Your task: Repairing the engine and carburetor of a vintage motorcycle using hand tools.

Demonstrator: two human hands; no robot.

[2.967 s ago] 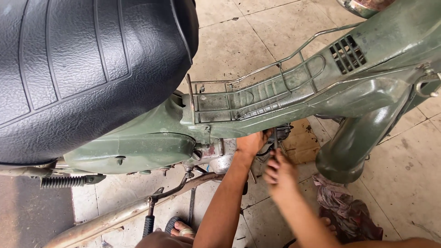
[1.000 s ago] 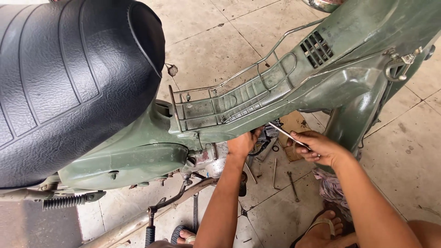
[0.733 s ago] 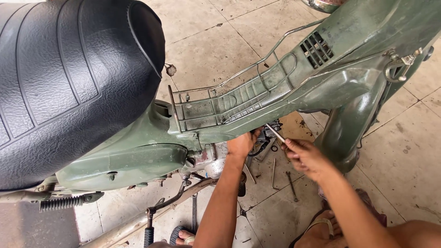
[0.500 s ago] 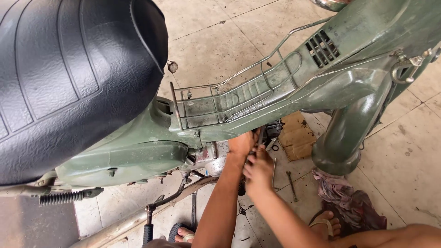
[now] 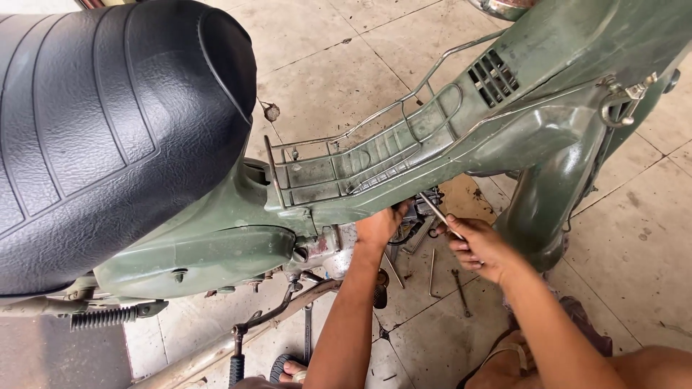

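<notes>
At far left, a broad black ribbed seat (image 5: 108, 130) over the olive green body (image 5: 194, 259) of a small motorbike, with a coil spring (image 5: 101, 317) low beneath and a kick lever (image 5: 274, 324) angling down to the tiled floor (image 5: 346, 65). Further along, a wire rack (image 5: 360, 148) across the step-through frame. Under that frame, left hand (image 5: 378, 225) reaching up against the engine parts (image 5: 411, 216); fingers hidden behind the bodywork, so cannot tell whether curled or spread. Just beside it, right hand (image 5: 479, 248) with fingers clamped around a slim metal rod-like tool (image 5: 436, 214), tip pointing up into the same engine area, close to the left hand. Loose metal tools (image 5: 447, 277) on the floor below. At far right, green front leg shield (image 5: 548, 194)
</notes>
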